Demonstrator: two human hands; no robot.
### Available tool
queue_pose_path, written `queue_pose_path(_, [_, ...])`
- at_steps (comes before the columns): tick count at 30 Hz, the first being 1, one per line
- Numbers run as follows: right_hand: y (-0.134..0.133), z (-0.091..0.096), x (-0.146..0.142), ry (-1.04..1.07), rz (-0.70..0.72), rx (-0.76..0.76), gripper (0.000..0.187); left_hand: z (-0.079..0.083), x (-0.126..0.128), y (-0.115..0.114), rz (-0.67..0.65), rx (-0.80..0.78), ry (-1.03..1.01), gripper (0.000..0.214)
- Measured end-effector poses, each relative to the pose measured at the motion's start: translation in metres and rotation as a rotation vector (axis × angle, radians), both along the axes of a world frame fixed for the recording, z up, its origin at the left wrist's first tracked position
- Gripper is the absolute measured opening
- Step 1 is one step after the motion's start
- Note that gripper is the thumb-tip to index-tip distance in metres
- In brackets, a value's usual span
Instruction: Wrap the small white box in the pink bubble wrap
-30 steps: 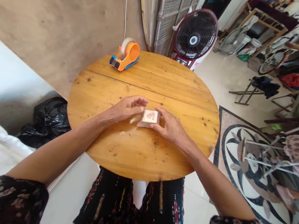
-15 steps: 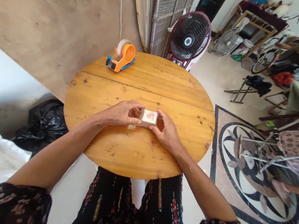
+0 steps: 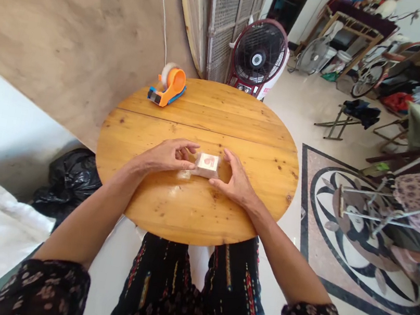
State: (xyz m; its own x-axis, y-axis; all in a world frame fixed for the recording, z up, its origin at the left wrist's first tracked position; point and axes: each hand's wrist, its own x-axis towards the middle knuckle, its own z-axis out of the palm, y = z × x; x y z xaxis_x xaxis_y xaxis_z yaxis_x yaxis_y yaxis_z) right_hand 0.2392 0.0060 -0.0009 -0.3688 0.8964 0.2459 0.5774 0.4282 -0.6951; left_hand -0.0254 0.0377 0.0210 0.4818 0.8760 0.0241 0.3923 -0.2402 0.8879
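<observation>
A small box (image 3: 208,162) in what looks like clear film is lying flat on a round wooden table (image 3: 194,210), sitting between a person's two bare hands. Its longer side appears to be running left to right, from one palm toward the other, so its short ends are facing the hands. The left hand (image 3: 166,156) is coming in level with the left end, its thumb tip ending just beside the film there. The right hand (image 3: 237,184) is framing the right end, thumb at the near corner, forefinger standing apart beyond the far one. Neither hand is clenching or grasping the box; both are curving loosely around it, fingers parted. Whether either thumb is touching the film, and which hand is nearer, cannot be told. Toward the table's far left edge, an orange tape dispenser (image 3: 173,88) is standing well apart from both hands.
</observation>
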Motion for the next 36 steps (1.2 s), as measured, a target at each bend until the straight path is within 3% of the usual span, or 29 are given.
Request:
queue_pose_path(6, [-0.001, -0.002, -0.001, -0.060, 0.013, 0.008, 0.097, -0.002, -0.002, 0.001, -0.046, 0.071, 0.092, 0.076])
queue_pose_path(11, [-0.002, -0.001, -0.003, -0.084, -0.011, 0.026, 0.086, -0.008, 0.000, 0.001, -0.064, 0.085, 0.073, 0.077])
queue_pose_path(18, [-0.003, -0.003, -0.005, -0.118, -0.051, 0.042, 0.075, -0.011, 0.009, 0.001, -0.016, 0.177, 0.120, 0.070])
queue_pose_path(22, [-0.003, -0.004, -0.006, -0.105, -0.063, 0.043, 0.082, -0.010, 0.009, 0.003, 0.029, 0.294, 0.144, 0.071])
queue_pose_path(27, [-0.004, -0.001, -0.006, -0.099, -0.068, 0.048, 0.087, -0.012, 0.005, 0.005, -0.062, 0.438, 0.082, 0.068])
queue_pose_path(32, [-0.004, -0.002, -0.006, -0.134, -0.050, 0.088, 0.076, -0.015, 0.010, 0.002, -0.160, 0.472, 0.116, 0.072])
queue_pose_path(36, [-0.005, -0.001, -0.007, -0.141, -0.041, 0.102, 0.069, -0.016, 0.013, 0.000, -0.199, 0.503, 0.181, 0.058])
